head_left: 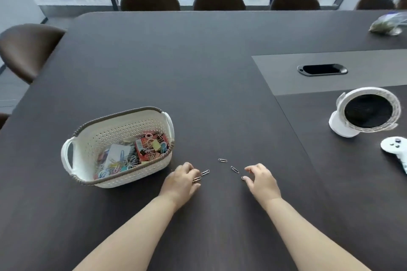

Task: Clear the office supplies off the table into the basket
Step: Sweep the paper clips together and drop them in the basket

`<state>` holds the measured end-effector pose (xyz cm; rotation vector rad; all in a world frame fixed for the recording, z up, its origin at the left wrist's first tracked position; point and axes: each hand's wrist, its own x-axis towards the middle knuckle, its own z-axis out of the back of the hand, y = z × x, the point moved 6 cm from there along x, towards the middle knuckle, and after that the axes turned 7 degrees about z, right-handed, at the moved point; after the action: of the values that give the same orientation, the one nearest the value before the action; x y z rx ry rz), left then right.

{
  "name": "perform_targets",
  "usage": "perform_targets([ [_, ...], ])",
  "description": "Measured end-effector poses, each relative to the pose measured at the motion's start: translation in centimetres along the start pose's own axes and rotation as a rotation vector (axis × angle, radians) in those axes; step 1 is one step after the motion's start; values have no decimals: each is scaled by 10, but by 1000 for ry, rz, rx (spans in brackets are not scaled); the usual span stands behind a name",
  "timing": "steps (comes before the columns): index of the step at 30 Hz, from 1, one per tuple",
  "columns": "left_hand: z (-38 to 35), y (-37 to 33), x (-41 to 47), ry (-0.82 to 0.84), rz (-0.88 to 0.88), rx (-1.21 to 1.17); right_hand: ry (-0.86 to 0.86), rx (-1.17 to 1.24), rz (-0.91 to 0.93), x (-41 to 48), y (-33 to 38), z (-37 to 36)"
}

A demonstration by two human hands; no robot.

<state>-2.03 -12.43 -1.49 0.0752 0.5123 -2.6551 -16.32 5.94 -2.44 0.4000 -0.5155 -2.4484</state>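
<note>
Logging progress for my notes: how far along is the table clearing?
Mostly done: the basket holds boxes and many clips. In hand: the left hand and right hand each reach for a paper clip. Left: those plus three loose clips on the table.

Basket (pixel 123 131): white perforated plastic, grey-brown rim, two side handles. Sitting upright on table, near left. Holding mixed supplies: coloured clips, binder clips, small boxes, white card.

Five silver paper clips lying flat on table just right of basket, in a loose arc:
- clip 1 (pixel 196 179) being pinched betw thumb & fingers of left hand (pixel 180 182)
- clip 2 (pixel 205 172) lying just beyond it
- clip 3 (pixel 222 160) lying farthest, mid
- clip 4 (pixel 234 169) slanting, right of it
- clip 5 (pixel 243 178) mostly hidden, touching thumb tip of right hand (pixel 262 181)
</note>
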Motion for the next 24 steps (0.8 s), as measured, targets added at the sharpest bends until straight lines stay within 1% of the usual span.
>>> perform_targets([
  [1, -8, 3, 2, 51, 57, 30, 24, 15, -20, -2, -8, -2],
  [3, -14, 5, 7, 81, 120, 19, 44, 50, -30, -4, -16, -3],
  [6, -17, 2, 14, 64, 155, 3, 37, 87, 5, 2, -15, -4],
  [9, -18, 3, 17, 58, 191, 1, 70, 64, 20, 13, -11, -8],
  [13, -19, -2, 18, 46, 145, 3, 181, -5, 3, 23, -7, -11],
  [15, -20, -8, 19, 37, 122, -57, 205, -33, 30, 27, -4, -12],
  [18, -19, -12, 22, 17, 147, -155, 157, 38, 70, 30, 4, -14],
  [21, -19, -12, 26, 36, 196, -178, 88, 125, 58, 31, 9, -17],
  [24, -19, -9, 32, 48, 283, -206, 77, 112, 23, 34, 10, -18],
])
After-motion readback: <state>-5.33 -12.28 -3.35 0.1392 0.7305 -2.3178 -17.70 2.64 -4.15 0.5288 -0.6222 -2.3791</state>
